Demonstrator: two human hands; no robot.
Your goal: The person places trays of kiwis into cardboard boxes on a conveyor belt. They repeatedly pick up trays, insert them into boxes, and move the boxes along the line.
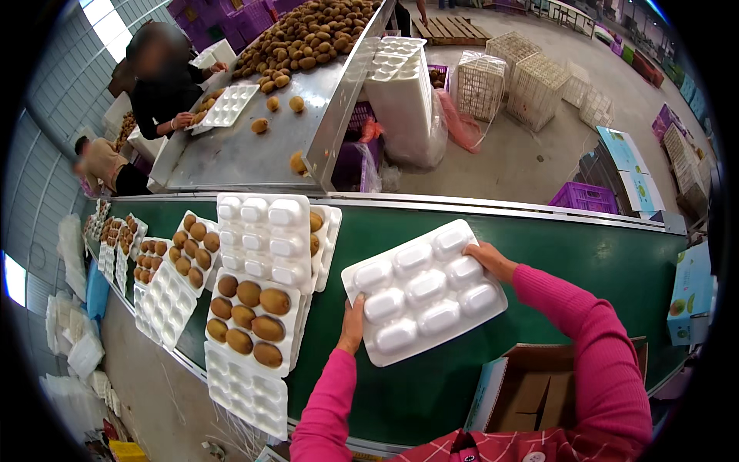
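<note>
A white foam tray (424, 291) with rows of raised cups facing up is held tilted over the green conveyor belt (542, 277). My left hand (351, 326) grips its left edge, thumb on top. At the upper right edge my right hand (491, 260) does the same. Whatever is under the tray is hidden. To the left of my left hand lies an opened hinged tray of brown kiwifruit (252, 315), its lid half (247, 388) folded out over the belt's near edge. Behind it rests a tray with domes up (265, 239), partly covering another with kiwifruit.
An open cardboard carton (528, 392) stands by my right forearm. More kiwifruit trays (193, 248) line the belt leftward. Across it, a co-worker (164, 81) handles trays at a metal sorting table (231, 164) piled with kiwifruit. Stacked foam trays (398, 110) stand beyond the belt rail.
</note>
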